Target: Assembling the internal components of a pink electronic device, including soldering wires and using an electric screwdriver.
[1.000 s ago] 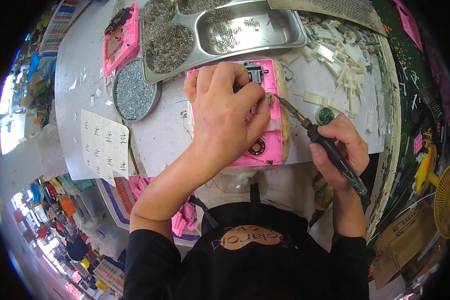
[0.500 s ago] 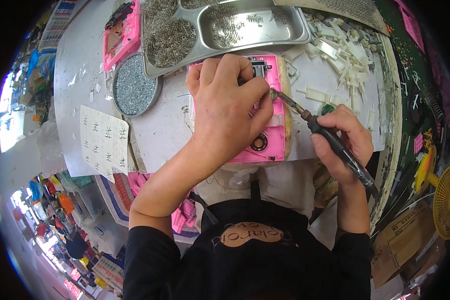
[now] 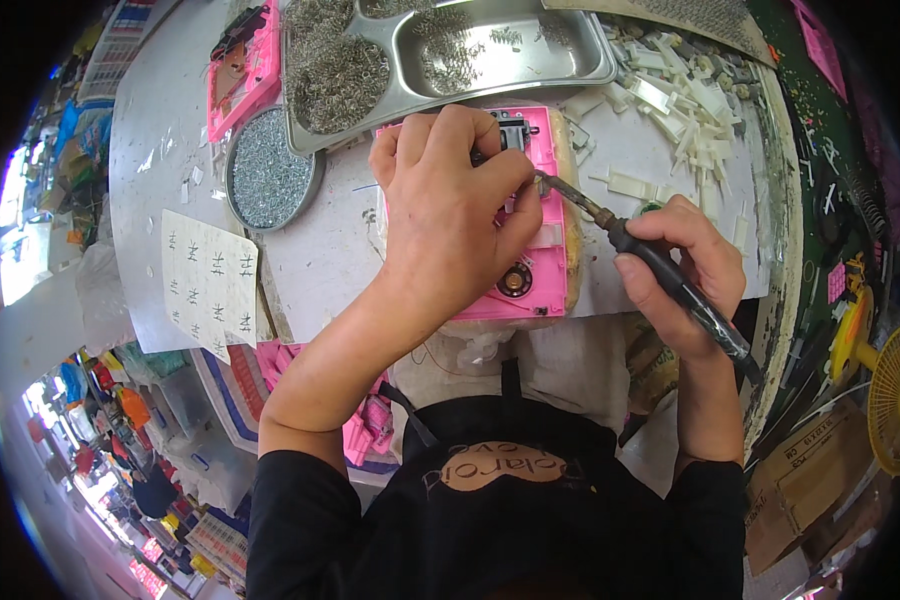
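Observation:
A pink plastic housing point(image 3: 530, 295) lies on a yellowish pad point(image 3: 573, 250) at the table's near edge, with a small round speaker point(image 3: 516, 280) and a black part point(image 3: 513, 130) in it. My left hand point(image 3: 460, 200) arches over the housing, its fingers bent down and pressed together. What they grip is hidden beneath them. In my right hand point(image 3: 695, 270) is a black-handled soldering iron point(image 3: 670, 275), slanting up to the left. The iron's tip is beside my left thumb and index finger, over the housing; whether it touches anything cannot be made out.
A steel compartment tray point(image 3: 400, 75) of small springs stands behind the housing. To its left are a round dish point(image 3: 270, 170) of small metal pieces, another pink housing point(image 3: 245, 70) and a marked paper sheet point(image 3: 210, 280). White plastic parts point(image 3: 680, 110) are heaped at right; a yellow fan point(image 3: 890, 400) stands beyond.
The soldering iron's tip has shifted slightly up and left, nearer my left fingers. My left hand stays almost in place over the housing.

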Tool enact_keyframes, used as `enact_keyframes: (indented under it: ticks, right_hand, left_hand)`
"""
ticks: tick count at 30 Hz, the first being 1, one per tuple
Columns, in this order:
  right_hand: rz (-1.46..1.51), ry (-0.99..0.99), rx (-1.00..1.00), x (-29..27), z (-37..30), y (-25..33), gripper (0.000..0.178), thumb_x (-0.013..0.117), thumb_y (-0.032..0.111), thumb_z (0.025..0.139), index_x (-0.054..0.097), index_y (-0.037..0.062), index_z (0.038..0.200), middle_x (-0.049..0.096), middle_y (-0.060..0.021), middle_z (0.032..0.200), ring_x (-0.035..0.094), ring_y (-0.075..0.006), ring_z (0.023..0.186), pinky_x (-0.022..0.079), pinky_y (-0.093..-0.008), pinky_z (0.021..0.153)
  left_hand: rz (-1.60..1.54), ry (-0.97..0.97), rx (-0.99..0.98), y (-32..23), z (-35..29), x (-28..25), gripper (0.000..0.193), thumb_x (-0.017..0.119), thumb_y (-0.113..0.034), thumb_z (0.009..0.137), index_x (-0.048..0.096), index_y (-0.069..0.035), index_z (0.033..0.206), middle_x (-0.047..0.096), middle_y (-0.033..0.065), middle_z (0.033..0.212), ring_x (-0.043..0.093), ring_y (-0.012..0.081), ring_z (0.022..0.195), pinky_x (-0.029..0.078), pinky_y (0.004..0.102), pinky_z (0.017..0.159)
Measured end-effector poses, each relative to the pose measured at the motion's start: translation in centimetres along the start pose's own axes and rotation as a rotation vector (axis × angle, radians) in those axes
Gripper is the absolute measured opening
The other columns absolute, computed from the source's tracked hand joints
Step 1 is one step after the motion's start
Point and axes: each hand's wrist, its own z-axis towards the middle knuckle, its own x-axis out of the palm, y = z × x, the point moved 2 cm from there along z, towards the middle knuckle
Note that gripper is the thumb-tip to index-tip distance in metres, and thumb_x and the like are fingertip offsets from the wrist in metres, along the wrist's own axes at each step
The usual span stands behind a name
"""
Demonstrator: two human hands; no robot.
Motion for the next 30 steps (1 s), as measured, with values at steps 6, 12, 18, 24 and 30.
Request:
enact_keyframes:
  ticks: [6,12,18,24,30]
  right_hand:
    - [0.005,0.013,0.011,-0.5,-0.1,0.2,0.027,0.082,0.010,0.080,0.070,0.0012,0.102,0.063,-0.0046,0.080,0.052,-0.0116,0.064,0.039,-0.0250,0.058]
    - [0.054,-0.058,-0.001,-1.0,-0.2,0.0,0.027,0.083,0.009,0.081,0.070,0.0002,0.103,0.064,-0.0055,0.079,0.053,-0.0108,0.064,0.039,-0.0248,0.058]
    - [0.021,-0.059,-0.015,-1.1,-0.2,0.2,0.027,0.083,0.009,0.081,0.069,-0.0001,0.103,0.065,-0.0062,0.080,0.052,-0.0107,0.064,0.039,-0.0244,0.057]
    - [0.012,-0.059,-0.048,-1.3,-0.2,0.5,0.028,0.083,0.009,0.080,0.069,0.0003,0.102,0.064,-0.0058,0.078,0.051,-0.0122,0.061,0.039,-0.0251,0.056]
    - [-0.017,-0.064,-0.075,-1.4,-0.3,0.4,0.028,0.083,0.009,0.079,0.069,0.0007,0.102,0.065,-0.0056,0.077,0.051,-0.0133,0.062,0.039,-0.0260,0.057]
  left_hand:
    - [-0.002,0.001,-0.002,0.0,0.0,0.0,0.011,0.080,-0.018,0.073,0.073,-0.014,0.081,0.052,0.0022,0.093,0.049,0.0248,0.092,0.033,0.0401,0.089]
    - [-0.020,-0.008,0.001,0.2,-0.1,0.2,0.010,0.079,-0.018,0.074,0.072,-0.014,0.080,0.052,0.0026,0.094,0.049,0.0255,0.093,0.033,0.0430,0.090]
    - [-0.004,-0.004,0.007,0.1,0.1,0.1,0.011,0.080,-0.018,0.073,0.073,-0.014,0.081,0.052,0.0021,0.093,0.049,0.0243,0.092,0.033,0.0405,0.088]
    - [-0.016,0.012,-0.015,0.0,0.0,0.0,0.010,0.078,-0.018,0.075,0.071,-0.014,0.080,0.052,0.0033,0.095,0.050,0.0261,0.094,0.033,0.0456,0.090]
    - [-0.006,0.024,-0.015,-0.2,0.2,-0.2,0.011,0.079,-0.017,0.074,0.072,-0.013,0.081,0.052,0.0030,0.094,0.050,0.0254,0.093,0.033,0.0430,0.090]
